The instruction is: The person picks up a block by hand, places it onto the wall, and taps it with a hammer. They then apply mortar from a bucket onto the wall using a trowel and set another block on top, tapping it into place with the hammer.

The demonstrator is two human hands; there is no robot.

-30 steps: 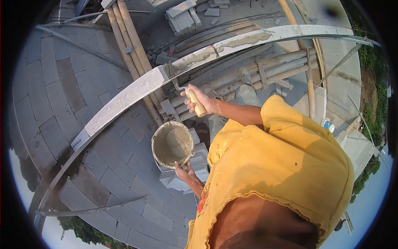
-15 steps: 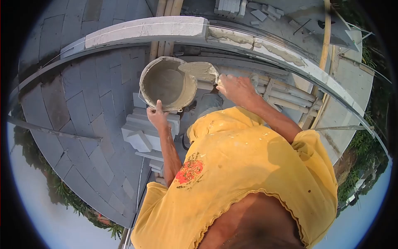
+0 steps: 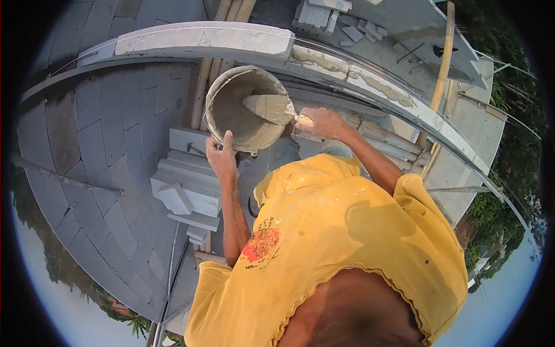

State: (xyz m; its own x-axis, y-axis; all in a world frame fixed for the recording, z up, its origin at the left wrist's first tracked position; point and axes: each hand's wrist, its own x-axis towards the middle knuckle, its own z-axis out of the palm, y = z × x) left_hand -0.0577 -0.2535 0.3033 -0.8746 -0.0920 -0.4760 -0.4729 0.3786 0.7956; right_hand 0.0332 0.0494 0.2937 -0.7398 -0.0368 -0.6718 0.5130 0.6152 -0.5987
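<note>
My left hand (image 3: 223, 157) grips the near rim of a mortar-smeared bucket (image 3: 224, 107), with the thumb up over the edge. Grey wet mortar coats the inside; how deep it lies is hard to tell. In my right hand (image 3: 324, 123) is the handle of a trowel (image 3: 267, 107). Its blade, covered in grey mortar, reaches over the right rim into the bucket's mouth. The bucket is tilted and sits just in front of my body, below the top of a block wall (image 3: 202, 43).
A fresh mortar bed (image 3: 378, 81) lies along the wall top at right. Stacked pale blocks (image 3: 188, 188) stand left of my left forearm. Bamboo poles (image 3: 202, 87) rise behind the bucket, and another pole (image 3: 444, 58) stands at right. More blocks (image 3: 315, 17) lie beyond the wall.
The trowel blade has moved left and down, from across the bucket's right rim to inside its mouth. The bucket has tilted and shifted slightly right, my left hand still on its rim.
</note>
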